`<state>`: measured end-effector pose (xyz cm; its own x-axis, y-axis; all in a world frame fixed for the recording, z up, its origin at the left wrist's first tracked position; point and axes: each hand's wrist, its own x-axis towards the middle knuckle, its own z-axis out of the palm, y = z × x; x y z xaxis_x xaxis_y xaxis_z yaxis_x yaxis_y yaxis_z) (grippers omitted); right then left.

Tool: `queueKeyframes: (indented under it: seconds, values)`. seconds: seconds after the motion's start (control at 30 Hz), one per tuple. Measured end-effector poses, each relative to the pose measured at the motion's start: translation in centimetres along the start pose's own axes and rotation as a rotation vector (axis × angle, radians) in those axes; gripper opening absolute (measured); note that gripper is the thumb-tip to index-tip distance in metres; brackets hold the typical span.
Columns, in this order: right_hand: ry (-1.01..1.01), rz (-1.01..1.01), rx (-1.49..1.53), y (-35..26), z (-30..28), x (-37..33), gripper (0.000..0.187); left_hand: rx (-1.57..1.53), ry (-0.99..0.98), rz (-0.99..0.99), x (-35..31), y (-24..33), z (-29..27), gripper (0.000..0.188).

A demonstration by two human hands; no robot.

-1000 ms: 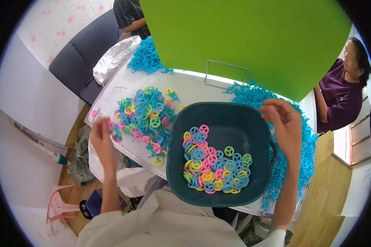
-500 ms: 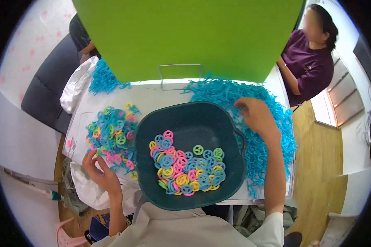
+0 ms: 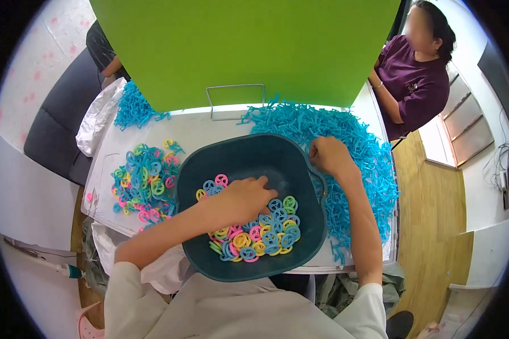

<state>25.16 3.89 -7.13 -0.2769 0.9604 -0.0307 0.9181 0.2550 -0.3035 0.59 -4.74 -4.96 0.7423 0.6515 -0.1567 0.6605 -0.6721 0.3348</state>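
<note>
Green panel (image 3: 237, 51) beyond basin (image 3: 237, 158), blue pieces (image 3: 373, 181) alongside

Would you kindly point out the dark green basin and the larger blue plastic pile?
Dark green basin (image 3: 240, 160), head view: bare interior.
Larger blue plastic pile (image 3: 375, 164), head view: right-hand part.

Left forearm (image 3: 172, 233) angled across the tabletop's (image 3: 195, 127) near edge, left hand (image 3: 249, 198) knuckles up, fingers (image 3: 267, 195) loosely spread, and there's the right forearm (image 3: 366, 226), stretched forward near the right edge, right hand (image 3: 331, 156) turned inward, curled.
</note>
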Motion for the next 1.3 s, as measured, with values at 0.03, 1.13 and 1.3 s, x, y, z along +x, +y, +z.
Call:
queueKeyframes:
  seconds: [0.03,1.13,1.3]
  values:
    - [0.006,0.017,0.000,-0.3,0.1,-0.2,0.012,-0.003,-0.002,0.000,0.3,0.0,0.0,0.036]
    - [0.249,-0.190,0.879,-8.0,-5.2,-2.9,0.015,-1.322,0.736,-0.074,2.2,-0.7,-5.6,0.020]
    - [0.507,-0.392,0.657,-8.5,-4.8,-2.7,0.023,-1.338,0.740,-0.064,2.2,-1.0,-5.4,0.020]
